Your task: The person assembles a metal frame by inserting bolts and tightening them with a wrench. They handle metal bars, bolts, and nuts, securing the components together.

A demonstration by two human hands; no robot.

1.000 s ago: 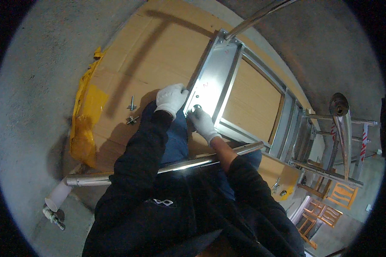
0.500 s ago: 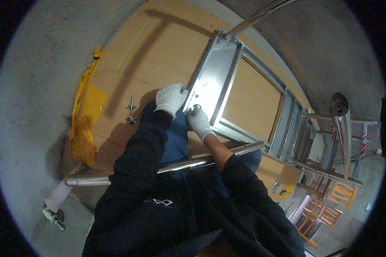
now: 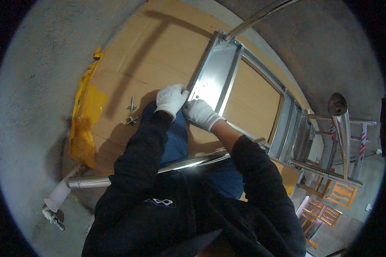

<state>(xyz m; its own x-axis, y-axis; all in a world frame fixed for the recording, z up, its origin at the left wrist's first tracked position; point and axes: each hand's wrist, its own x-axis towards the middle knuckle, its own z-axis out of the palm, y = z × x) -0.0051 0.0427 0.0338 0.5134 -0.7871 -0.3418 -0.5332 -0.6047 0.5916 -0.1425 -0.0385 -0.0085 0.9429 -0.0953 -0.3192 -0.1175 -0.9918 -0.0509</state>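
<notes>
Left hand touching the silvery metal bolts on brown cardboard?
No: the white-gloved left hand is at the silvery metal frame, apart from the bolts.

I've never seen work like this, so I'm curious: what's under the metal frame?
Brown cardboard shows through the wide opening in the metal frame. Whatever lies beneath its shiny solid panel is covered, and the right hand hides part of the near end.

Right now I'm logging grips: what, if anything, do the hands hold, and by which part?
Left hand: apparently the frame, by its left edge. Right hand: at its near end; any hold is hidden.
</notes>
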